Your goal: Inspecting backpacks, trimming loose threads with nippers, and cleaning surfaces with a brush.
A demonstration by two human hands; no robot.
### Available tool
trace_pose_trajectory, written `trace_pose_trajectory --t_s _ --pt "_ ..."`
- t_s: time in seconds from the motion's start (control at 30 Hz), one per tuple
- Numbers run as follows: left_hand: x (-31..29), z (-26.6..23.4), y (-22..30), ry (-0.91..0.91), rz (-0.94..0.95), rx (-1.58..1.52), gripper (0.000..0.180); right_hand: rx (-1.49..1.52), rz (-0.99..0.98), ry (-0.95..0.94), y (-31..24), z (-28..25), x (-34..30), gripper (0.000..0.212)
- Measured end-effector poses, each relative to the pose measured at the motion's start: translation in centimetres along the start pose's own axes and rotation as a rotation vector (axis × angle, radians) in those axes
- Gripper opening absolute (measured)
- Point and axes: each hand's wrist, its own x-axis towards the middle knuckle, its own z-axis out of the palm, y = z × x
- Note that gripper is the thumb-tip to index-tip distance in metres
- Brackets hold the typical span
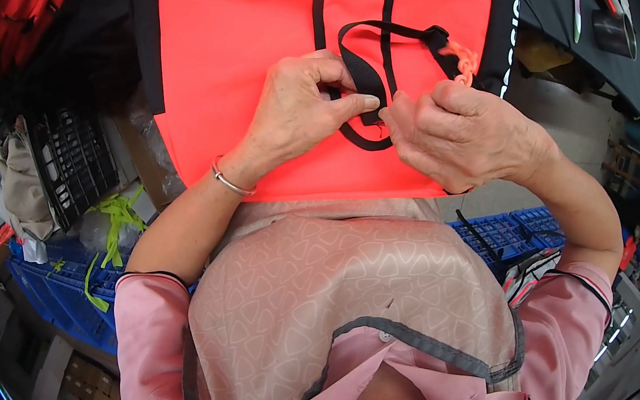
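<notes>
A bright coral fabric piece (239, 31), apparently part of a bag, lies before me with thin black cords (384, 15) across it. My left hand (294, 105) pinches a black webbing strap (361, 67) between thumb and fingers near its end. Close against that end is my right hand (470, 134), its fingers closed together; whatever they grip is hidden. From my left hand the strap loops up and over to a black plastic buckle (437, 38). A coral cord loop (465, 65) hangs by the buckle, just above my right knuckles.
Black fabric with white lettering (511, 17) borders the coral piece on the right. Beyond it are a dark metal cup (613, 34) and a pale green slim tool (576, 4). Blue plastic crates (63, 293), a black crate (74, 165) and lime-green strips (118, 220) stand at left.
</notes>
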Motion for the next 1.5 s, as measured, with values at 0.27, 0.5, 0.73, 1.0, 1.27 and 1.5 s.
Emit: trace_pose_trajectory --t_s 0.27,0.5,0.73,1.0,1.27,1.5 --pt "0.1 -0.2 0.2 -0.021 -0.016 -0.059 0.015 -0.002 -0.044 -0.049 0.4 -0.3 -0.8 0.038" --pt "0.1 -0.1 -0.3 -0.031 0.006 -0.051 0.015 0.069 0.011 0.048 0.2 0.1 -0.7 0.030" --pt "0.0 0.0 0.2 -0.031 -0.008 -0.046 0.016 0.092 0.029 0.042 0.1 0.4 -0.5 0.028" --pt "0.0 0.1 -0.2 -0.037 0.006 -0.044 0.018 0.043 0.003 -0.037 -0.5 0.3 -0.7 0.021" --pt "-0.1 0.0 -0.9 -0.046 0.029 -0.014 0.022 0.812 0.719 0.119 -0.7 0.6 -1.8 0.023" --pt "0.0 0.1 -0.6 -0.052 0.013 -0.009 0.018 0.702 0.860 0.181 -2.3 1.6 -2.7 0.027"
